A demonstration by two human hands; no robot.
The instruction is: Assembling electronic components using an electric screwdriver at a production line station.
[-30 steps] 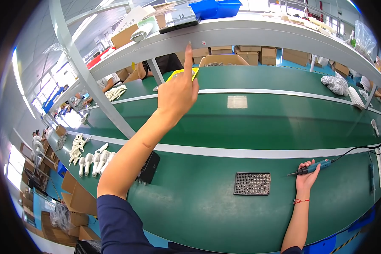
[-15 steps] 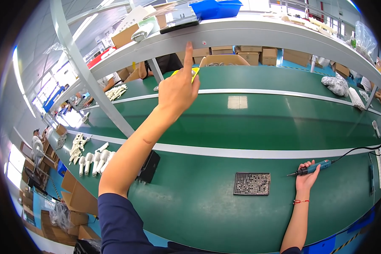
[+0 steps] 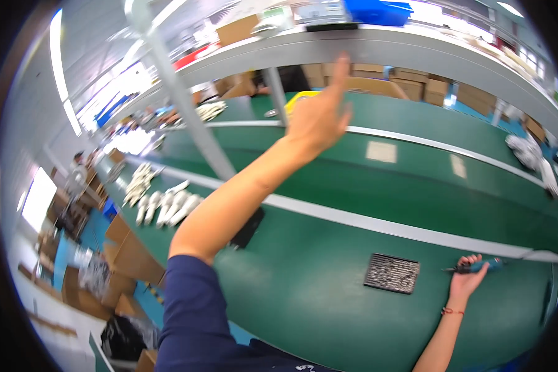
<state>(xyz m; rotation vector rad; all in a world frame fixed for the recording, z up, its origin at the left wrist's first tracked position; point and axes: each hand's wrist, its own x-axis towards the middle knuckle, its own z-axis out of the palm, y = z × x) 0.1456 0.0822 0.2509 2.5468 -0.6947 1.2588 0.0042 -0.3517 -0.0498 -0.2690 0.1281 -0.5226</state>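
Note:
My left hand (image 3: 315,124) is raised at arm's length in front of the grey shelf edge, index finger stretched upward and thumb apart. Nothing shows in it; the other fingers are partly hidden and smeared by motion. At the right, my right hand (image 3: 467,280) grips a teal and black electric screwdriver (image 3: 479,266), its bit pointing left and its cord running off to the right. Left of the bit, a black tray (image 3: 392,273) full of small metal pieces, probably screws, lies on the green bench (image 3: 310,291).
White club-shaped plastic parts (image 3: 167,204) lie at the left end of the bench. A black box (image 3: 249,228) sits partly behind my left forearm. Overhead runs a shelf (image 3: 415,43) carrying a blue bin (image 3: 378,12), on an upright post (image 3: 198,133). Cardboard boxes (image 3: 133,248) stand at lower left.
The whole view has turned, so the bench appears tilted and shifted to the right. My left hand stays raised and pointing; my right hand still holds the screwdriver.

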